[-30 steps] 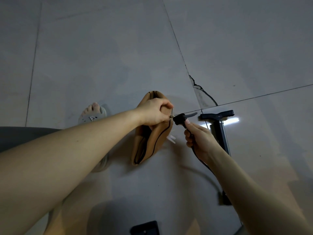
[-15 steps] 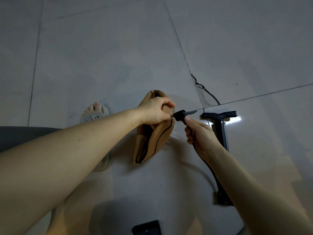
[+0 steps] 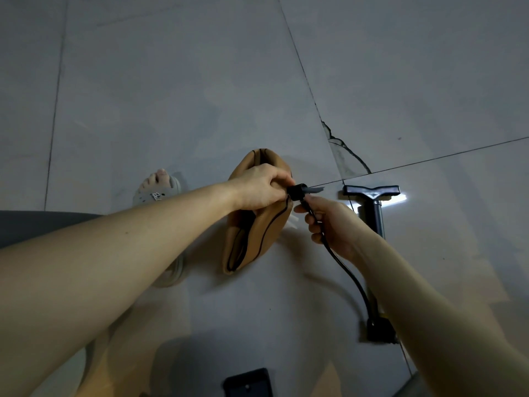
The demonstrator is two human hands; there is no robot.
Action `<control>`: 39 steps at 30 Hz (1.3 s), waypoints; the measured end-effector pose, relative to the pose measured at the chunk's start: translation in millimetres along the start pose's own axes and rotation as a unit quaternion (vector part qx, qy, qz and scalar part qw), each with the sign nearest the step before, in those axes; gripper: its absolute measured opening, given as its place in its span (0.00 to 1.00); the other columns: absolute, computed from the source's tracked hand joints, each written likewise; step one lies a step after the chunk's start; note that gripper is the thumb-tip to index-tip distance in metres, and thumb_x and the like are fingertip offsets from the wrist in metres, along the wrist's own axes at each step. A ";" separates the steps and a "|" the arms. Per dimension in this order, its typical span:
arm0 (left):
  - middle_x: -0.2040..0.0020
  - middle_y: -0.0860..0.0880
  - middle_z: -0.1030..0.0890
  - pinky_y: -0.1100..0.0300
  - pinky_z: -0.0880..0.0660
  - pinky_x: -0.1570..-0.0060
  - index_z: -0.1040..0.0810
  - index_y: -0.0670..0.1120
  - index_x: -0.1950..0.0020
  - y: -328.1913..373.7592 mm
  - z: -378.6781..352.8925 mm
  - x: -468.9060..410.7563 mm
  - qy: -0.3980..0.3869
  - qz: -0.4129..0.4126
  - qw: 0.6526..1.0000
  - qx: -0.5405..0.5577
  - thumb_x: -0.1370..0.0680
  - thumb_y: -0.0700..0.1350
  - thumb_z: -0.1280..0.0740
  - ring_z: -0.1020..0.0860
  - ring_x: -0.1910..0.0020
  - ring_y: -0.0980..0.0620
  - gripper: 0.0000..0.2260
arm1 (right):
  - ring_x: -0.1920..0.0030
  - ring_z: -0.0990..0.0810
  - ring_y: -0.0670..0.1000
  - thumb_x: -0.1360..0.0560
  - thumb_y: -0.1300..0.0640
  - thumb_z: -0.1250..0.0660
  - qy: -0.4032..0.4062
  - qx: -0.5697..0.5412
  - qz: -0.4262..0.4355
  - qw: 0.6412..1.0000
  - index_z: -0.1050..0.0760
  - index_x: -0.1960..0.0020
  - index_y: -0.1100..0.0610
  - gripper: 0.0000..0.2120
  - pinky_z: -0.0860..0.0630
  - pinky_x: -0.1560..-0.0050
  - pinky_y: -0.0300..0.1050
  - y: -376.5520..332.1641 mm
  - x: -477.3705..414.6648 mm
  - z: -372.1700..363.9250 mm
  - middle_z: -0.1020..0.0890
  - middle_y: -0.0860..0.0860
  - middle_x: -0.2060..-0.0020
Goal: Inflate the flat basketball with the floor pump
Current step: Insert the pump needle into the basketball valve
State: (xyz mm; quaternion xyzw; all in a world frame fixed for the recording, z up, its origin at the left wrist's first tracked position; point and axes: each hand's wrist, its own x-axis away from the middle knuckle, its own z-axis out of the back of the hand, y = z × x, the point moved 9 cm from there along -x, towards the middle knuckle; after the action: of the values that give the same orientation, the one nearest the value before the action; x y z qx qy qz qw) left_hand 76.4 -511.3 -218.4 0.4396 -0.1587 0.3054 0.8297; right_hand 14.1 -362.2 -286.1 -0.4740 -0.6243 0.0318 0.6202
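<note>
Head view: left grip (image 3: 262, 187) clamped on folded flat basketball (image 3: 259, 236), left of floor pump (image 3: 378, 216); right grip (image 3: 329, 224) closed round hose (image 3: 350, 275) under nozzle (image 3: 296, 191); nozzle meets ball; I'd push straight, bracing the valve.

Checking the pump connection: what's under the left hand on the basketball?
The left hand grips the folded top of the flat basketball; the black pump head meets its fingers. Those fingers hide the joint: no valve or needle shows.

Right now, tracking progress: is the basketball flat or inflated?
Flat: the basketball is folded and collapsed, gripped by the left hand.
</note>
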 end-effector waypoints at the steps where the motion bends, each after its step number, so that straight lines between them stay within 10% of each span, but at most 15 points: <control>1: 0.54 0.58 0.18 0.66 0.25 0.56 0.19 0.59 0.40 -1.6 0.8 -1.2 0.008 0.007 1.000 -0.001 0.20 0.53 0.32 0.20 0.55 0.62 0.10 | 0.71 0.33 0.47 0.23 0.46 0.35 -0.011 -0.004 -0.008 1.000 0.19 0.47 0.62 0.19 0.38 0.68 0.42 0.2 -0.4 -2.6 0.28 0.50 0.69; 7: 0.69 0.58 0.24 0.61 0.32 0.63 0.18 0.52 0.56 -9.0 6.2 -10.3 0.040 0.039 0.998 0.016 0.23 0.67 0.35 0.26 0.64 0.56 0.20 | 0.72 0.37 0.46 0.23 0.46 0.36 -0.041 -0.007 -0.006 0.999 0.23 0.48 0.60 0.17 0.42 0.68 0.42 -5.0 -1.8 -14.4 0.31 0.49 0.69; 17: 0.59 0.55 0.18 0.51 0.22 0.50 0.19 0.55 0.59 -15.1 14.2 -18.2 0.103 0.062 0.993 -0.007 0.33 0.69 0.31 0.20 0.54 0.53 0.18 | 0.71 0.38 0.46 0.21 0.45 0.38 -0.053 -0.018 0.022 0.998 0.20 0.48 0.59 0.17 0.43 0.68 0.43 -5.6 -5.2 -24.8 0.32 0.48 0.69; 24: 0.63 0.56 0.21 0.55 0.25 0.58 0.22 0.53 0.63 -12.1 16.5 -20.8 0.116 0.050 0.992 0.021 0.32 0.65 0.25 0.22 0.60 0.55 0.17 | 0.67 0.34 0.48 0.21 0.43 0.39 -0.069 0.020 0.025 0.997 0.21 0.43 0.60 0.21 0.36 0.63 0.44 -11.0 -4.1 -17.0 0.30 0.49 0.65; 29: 0.67 0.54 0.23 0.54 0.26 0.60 0.24 0.53 0.65 -10.9 15.3 -22.4 0.106 0.043 0.993 0.039 0.32 0.64 0.24 0.25 0.65 0.54 0.18 | 0.64 0.31 0.49 0.29 0.25 0.44 -0.118 0.019 -0.009 0.993 0.22 0.38 0.63 0.44 0.35 0.56 0.47 -12.6 0.4 -19.4 0.28 0.50 0.64; 34: 0.66 0.55 0.23 0.55 0.26 0.60 0.24 0.52 0.64 -12.4 18.7 -24.0 0.127 0.027 0.991 0.011 0.31 0.68 0.27 0.24 0.64 0.54 0.20 | 0.66 0.32 0.49 0.26 0.30 0.43 -0.112 -0.007 -0.014 0.994 0.21 0.43 0.61 0.36 0.35 0.60 0.46 -15.1 -3.8 -18.7 0.29 0.50 0.65; 39: 0.61 0.57 0.18 0.46 0.26 0.39 0.19 0.55 0.64 -23.2 19.0 -29.9 0.084 0.006 0.995 0.055 0.26 0.60 0.37 0.20 0.52 0.53 0.14 | 0.67 0.33 0.48 0.25 0.35 0.41 -0.136 -0.052 -0.048 0.988 0.22 0.44 0.63 0.31 0.37 0.63 0.44 -16.9 -4.8 -21.8 0.29 0.51 0.65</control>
State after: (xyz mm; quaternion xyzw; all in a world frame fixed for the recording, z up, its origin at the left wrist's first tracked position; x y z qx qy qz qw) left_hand 68.6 -547.9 -238.2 0.4562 -0.0742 0.3547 0.8127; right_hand 21.3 -386.5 -274.1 -0.4663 -0.7260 0.0335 0.5044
